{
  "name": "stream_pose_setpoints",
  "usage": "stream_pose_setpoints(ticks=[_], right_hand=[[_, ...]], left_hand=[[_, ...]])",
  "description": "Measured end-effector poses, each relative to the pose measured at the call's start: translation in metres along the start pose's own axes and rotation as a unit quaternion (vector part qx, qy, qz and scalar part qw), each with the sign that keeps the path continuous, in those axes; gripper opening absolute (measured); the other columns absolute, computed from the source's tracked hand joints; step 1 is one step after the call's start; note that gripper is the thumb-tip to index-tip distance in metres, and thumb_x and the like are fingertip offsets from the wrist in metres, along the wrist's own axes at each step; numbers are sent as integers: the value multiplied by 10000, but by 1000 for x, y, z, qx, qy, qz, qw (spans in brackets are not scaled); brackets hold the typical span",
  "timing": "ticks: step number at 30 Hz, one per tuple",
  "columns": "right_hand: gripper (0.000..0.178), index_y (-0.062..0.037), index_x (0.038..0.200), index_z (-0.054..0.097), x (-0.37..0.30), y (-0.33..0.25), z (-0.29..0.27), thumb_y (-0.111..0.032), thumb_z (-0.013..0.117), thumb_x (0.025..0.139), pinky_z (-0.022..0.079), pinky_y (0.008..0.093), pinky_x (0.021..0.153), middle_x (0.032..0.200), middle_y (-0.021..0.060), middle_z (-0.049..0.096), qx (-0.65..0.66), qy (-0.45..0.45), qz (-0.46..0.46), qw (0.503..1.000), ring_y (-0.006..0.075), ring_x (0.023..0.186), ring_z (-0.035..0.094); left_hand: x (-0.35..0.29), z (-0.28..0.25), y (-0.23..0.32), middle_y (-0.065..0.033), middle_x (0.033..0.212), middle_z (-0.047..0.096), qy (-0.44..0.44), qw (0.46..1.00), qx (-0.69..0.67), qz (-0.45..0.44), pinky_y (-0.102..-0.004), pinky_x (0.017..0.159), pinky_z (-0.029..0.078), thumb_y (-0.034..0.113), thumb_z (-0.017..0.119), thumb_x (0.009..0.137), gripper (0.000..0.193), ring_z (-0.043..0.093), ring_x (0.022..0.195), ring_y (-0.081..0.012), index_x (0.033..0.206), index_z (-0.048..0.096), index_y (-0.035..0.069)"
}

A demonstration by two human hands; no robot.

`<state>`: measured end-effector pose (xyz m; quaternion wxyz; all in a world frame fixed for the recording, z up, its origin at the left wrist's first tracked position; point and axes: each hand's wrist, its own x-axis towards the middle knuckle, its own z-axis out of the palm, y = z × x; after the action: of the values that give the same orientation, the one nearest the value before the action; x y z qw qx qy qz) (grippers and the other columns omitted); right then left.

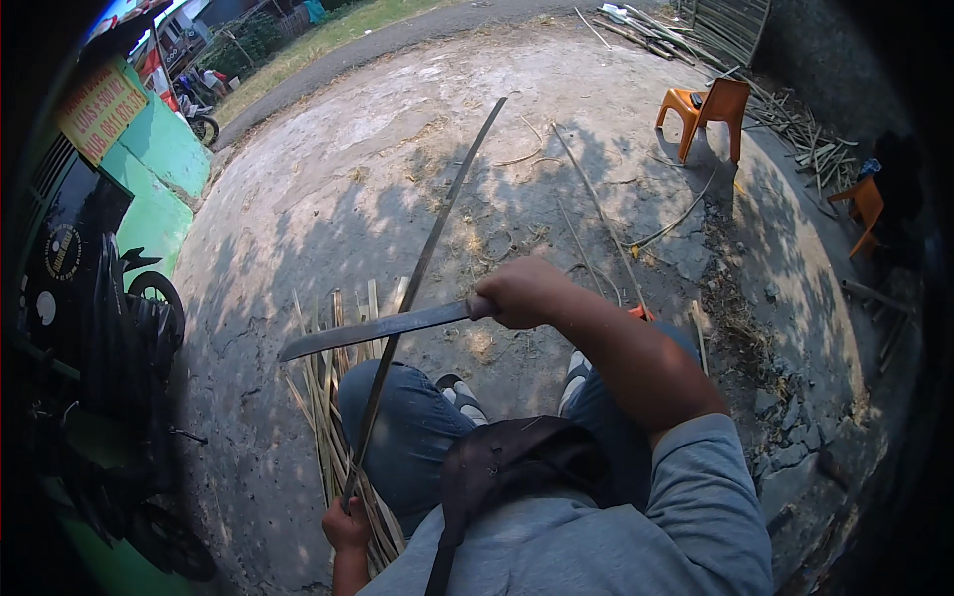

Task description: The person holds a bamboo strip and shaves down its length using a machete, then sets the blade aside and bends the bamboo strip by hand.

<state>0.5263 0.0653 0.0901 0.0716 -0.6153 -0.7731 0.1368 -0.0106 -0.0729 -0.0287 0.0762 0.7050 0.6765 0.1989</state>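
Note:
My right hand [522,291] is wrapped round the handle of a machete [348,336] in front of me. Its long blade points left and crosses a long, thin, dark slat [447,204], which looks like split bamboo. My left hand [345,524], low beside my left thigh, is closed round the near end of that slat. From there the slat slopes up and away to the right, past my left knee. A bundle of pale split strips [320,412] lies by my left leg, partly hidden by the knee. Whether the blade touches the slat, I cannot tell.
Thin strips [593,189] lie on the cracked concrete ahead. An orange plastic chair [730,102] with a small dark object on it stands far right; another orange chair [867,211] is beyond. Slats [815,144] are piled along the right wall. Motorbikes [157,290] stand left.

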Motion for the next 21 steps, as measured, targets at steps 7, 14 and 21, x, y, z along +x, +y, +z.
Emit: stream_pose_setpoints(ticks=[7, 14, 21], right_hand=[[208, -175, 1047, 765, 0, 43, -8, -298, 743, 880, 565, 466, 808, 1002, 129, 758, 123, 60, 115, 984, 359, 945, 717], [255, -156, 1105, 754, -8, 69, -1, -295, 748, 891, 563, 465, 834, 1045, 156, 757, 205, 133, 186, 952, 371, 972, 715], [128, -145, 944, 739, 0, 0, 5, -229, 681, 866, 573, 488, 786, 920, 123, 740, 34, 0, 18, 999, 360, 900, 728]], left_hand=[[-2, 0, -2, -218, 626, 580, 13, 1000, 2, 6, -515, 573, 458, 796, 467, 939, 814, 629, 647, -481, 741, 608, 19], [3, -6, -8, -258, 689, 607, -26, 999, 22, 1, -526, 598, 458, 720, 473, 980, 765, 639, 725, -518, 797, 615, -9], [1, 1, -5, -230, 619, 577, 1, 1000, 19, 6, -528, 566, 451, 779, 464, 948, 798, 631, 651, -496, 716, 571, 23]])
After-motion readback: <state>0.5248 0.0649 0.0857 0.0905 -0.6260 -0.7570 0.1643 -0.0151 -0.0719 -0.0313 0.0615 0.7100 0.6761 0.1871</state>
